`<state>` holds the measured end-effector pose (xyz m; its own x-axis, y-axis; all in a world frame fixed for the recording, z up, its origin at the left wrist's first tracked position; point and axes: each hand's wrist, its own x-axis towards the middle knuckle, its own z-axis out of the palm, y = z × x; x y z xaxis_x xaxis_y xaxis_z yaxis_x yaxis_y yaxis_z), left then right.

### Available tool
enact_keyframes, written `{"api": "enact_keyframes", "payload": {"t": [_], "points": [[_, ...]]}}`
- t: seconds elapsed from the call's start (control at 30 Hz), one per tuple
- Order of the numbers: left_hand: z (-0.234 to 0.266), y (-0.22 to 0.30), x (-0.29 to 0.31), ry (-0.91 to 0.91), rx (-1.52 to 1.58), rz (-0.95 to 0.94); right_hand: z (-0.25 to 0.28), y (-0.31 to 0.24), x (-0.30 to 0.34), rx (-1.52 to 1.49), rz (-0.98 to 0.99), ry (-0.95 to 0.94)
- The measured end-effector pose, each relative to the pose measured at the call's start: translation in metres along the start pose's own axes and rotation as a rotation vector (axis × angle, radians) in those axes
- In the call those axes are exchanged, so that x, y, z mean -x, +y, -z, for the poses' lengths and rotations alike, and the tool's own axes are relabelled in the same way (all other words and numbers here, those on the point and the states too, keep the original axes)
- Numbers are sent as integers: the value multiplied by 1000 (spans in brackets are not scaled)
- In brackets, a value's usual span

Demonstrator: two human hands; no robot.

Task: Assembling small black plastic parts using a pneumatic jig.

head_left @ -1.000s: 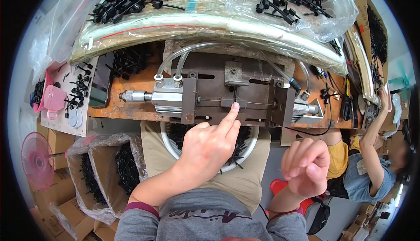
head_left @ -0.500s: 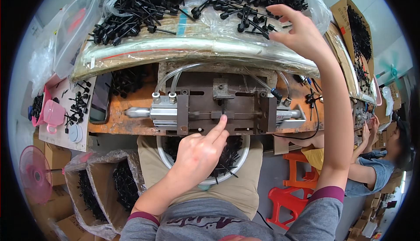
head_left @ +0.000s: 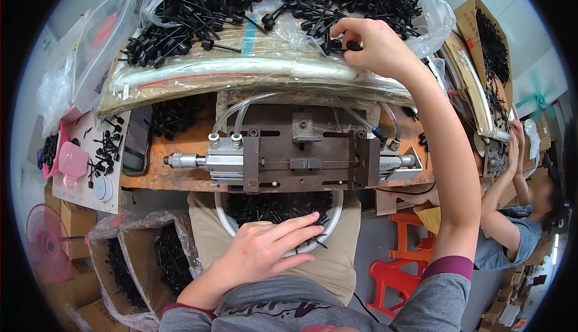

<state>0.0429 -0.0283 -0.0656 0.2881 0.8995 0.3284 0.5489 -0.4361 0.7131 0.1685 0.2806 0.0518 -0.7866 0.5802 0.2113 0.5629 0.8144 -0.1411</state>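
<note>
My right hand [head_left: 376, 46] reaches over the front of a heap of black plastic parts [head_left: 241, 6] with thin stems and thicker heads. Its fingers curl around one black stemmed part [head_left: 353, 46] at the heap's near edge. My left hand [head_left: 262, 250] is open, fingers stretched out flat, above the near side of a white-rimmed basket [head_left: 224, 220] on my lap that holds many similar parts. Between the hands stands a dark metal fixture [head_left: 289, 178] with an air cylinder at each end. A small block [head_left: 306, 164] sits at its centre, with no black part standing there.
Clear air hoses [head_left: 241, 100] arch behind the fixture. A pink cup [head_left: 73, 160] and loose parts lie on the left side table. Lined boxes [head_left: 129, 259] stand at lower left, red stools [head_left: 394, 284] at lower right. Another person [head_left: 512, 211] works at the far right.
My left hand has drawn back from the fixture's centre to above the basket. The black part at the centre is gone. My right hand has moved left and closed around a part.
</note>
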Motion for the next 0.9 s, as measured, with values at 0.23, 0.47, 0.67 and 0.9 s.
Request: {"api": "enact_keyframes", "payload": {"t": [0.23, 0.47, 0.67, 0.9], "points": [[-9, 3, -2, -37, -29, -82, 4, -6, -20, 433, 77, -45], [-11, 4, 3, -25, 22, -100, 4, -6, -26, 369, 35, -156], [-13, 5, 5, -30, 46, -118, 8, -9, -21, 276, 43, -120], [-16, 4, 5, 28, 29, -144, 10, -6, -35, 118, 88, 9]]}}
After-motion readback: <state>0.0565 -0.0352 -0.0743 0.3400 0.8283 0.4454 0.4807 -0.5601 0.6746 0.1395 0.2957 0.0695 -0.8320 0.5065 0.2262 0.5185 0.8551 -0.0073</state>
